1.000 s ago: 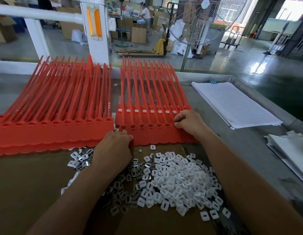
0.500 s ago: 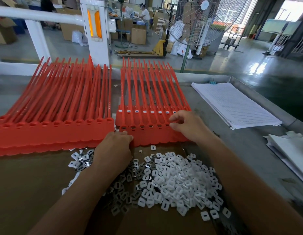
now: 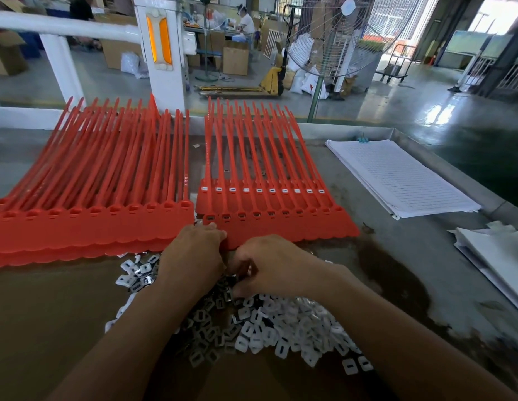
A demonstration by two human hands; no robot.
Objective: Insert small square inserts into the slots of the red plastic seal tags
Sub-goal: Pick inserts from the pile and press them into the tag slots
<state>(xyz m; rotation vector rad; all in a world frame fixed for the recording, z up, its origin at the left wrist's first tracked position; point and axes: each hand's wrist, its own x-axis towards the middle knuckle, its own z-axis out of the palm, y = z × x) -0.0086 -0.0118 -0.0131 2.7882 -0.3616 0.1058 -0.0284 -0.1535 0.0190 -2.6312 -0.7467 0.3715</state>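
At a factory bench (image 3: 411,241), a worker's left hand (image 3: 194,253) grips the near edge of the right-hand red seal tags (image 3: 281,227); the right hand (image 3: 269,267) curls into the loose inserts (image 3: 281,328), its catch hidden. Best picked singly and squared to the slot. The tags form two stacks; ten seated inserts (image 3: 259,190) line one row; the pile defies counting.

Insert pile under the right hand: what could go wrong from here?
The inserts lie jumbled, white and dark faces mixed; the right hand may grab two or a wrong-way one.
The left hand only rests at the tags' near edge; the strip could shift during pressing.
One stray insert lies between the straps, so more may scatter.
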